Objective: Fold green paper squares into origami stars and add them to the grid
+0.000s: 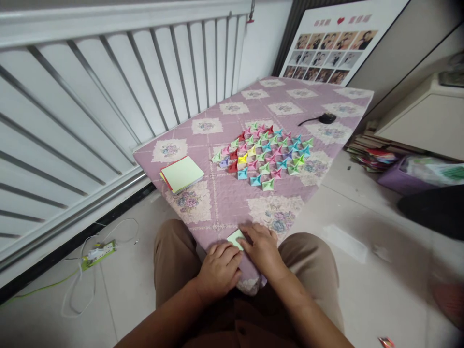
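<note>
Head view: the pale green paper [235, 239] lay on the quilted tablecloth [232, 205], near the table's narrow end, between the person's knees. Left hand [221, 268] palm down, fingers together and bent over the paper's near-left edge; right hand [261, 244] on its right side, fingers bent, thumb at the edge. From where I stood, could not tell whether either pinched it or only pressed. Main risk, I judged: a crooked crease, should one hand press harder than the other or the soft cloth give underneath. The sheet could also skid if the fingers lifted unevenly. Farther off, the square paper stack [183, 174] sat near the left edge, sheets askew; a sleeve might spill it. Small folded pieces [268, 184] stood close-packed, likely easy to topple if the cloth was tugged.
</note>
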The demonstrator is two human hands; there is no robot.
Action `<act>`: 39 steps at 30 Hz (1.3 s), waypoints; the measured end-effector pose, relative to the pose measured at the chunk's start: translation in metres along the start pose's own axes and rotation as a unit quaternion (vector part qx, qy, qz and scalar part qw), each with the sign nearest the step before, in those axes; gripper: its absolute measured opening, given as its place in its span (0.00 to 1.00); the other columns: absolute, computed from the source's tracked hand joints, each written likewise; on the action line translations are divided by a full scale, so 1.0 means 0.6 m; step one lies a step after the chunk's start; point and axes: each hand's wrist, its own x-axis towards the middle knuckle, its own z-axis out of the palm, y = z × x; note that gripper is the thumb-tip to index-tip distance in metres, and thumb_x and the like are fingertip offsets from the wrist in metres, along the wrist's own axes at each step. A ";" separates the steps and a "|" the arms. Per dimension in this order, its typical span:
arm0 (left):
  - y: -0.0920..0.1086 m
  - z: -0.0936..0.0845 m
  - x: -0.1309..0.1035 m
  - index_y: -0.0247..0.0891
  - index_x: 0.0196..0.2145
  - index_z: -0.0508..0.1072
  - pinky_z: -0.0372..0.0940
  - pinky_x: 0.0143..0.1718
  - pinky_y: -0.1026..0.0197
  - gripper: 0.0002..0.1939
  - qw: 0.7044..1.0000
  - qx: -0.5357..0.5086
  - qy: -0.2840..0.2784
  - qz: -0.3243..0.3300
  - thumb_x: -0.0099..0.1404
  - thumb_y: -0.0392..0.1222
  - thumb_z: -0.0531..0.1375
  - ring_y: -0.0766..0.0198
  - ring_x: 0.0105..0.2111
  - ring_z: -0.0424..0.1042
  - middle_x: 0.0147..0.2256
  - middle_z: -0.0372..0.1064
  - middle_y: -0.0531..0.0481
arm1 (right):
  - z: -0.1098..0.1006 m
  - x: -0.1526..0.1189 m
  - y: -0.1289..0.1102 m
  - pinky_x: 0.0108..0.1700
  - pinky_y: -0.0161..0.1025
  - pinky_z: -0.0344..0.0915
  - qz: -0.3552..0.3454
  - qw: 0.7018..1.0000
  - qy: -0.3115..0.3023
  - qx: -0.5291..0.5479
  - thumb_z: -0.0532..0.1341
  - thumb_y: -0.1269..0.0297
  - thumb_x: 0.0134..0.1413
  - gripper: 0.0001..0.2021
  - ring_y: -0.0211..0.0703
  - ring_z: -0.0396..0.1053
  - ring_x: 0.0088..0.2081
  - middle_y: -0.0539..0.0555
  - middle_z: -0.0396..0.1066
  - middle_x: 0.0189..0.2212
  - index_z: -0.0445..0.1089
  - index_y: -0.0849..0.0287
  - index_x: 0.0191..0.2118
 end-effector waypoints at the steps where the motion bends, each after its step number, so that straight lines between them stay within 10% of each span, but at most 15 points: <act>1: -0.002 -0.003 0.003 0.40 0.51 0.68 0.60 0.51 0.52 0.18 1.000 -0.008 -0.008 -0.007 0.64 0.44 0.54 0.55 0.51 0.63 0.47 0.69 0.46 | 0.001 0.000 -0.001 0.42 0.44 0.49 -0.002 1.000 -0.003 -0.003 0.63 0.62 0.52 0.10 0.49 0.66 0.41 0.52 0.71 0.36 0.72 0.51 0.42; 10: -0.036 -0.023 0.060 0.41 0.50 0.67 0.65 0.46 0.57 0.16 0.977 -0.120 -0.016 -0.176 0.64 0.34 0.54 0.60 0.45 0.66 0.45 0.65 0.47 | 0.000 -0.003 0.003 0.40 0.42 0.49 -0.037 0.999 0.026 -0.011 0.61 0.61 0.54 0.06 0.44 0.66 0.39 0.50 0.70 0.33 0.71 0.51 0.38; 22: -0.071 -0.056 0.113 0.40 0.34 0.69 0.61 0.39 0.62 0.04 0.965 -0.135 -0.159 -0.157 0.59 0.36 0.60 0.63 0.37 0.67 0.35 0.67 0.52 | -0.001 -0.002 0.002 0.40 0.42 0.48 -0.023 0.999 0.031 0.038 0.62 0.61 0.53 0.04 0.44 0.65 0.37 0.49 0.70 0.30 0.68 0.54 0.31; 39: -0.076 -0.060 0.118 0.39 0.30 0.71 0.58 0.36 0.64 0.03 0.973 -0.088 -0.181 -0.111 0.62 0.39 0.58 0.63 0.35 0.67 0.32 0.68 0.52 | -0.002 -0.004 0.015 0.41 0.41 0.49 -0.091 0.996 0.014 0.010 0.60 0.61 0.56 0.06 0.42 0.65 0.37 0.50 0.70 0.30 0.69 0.55 0.30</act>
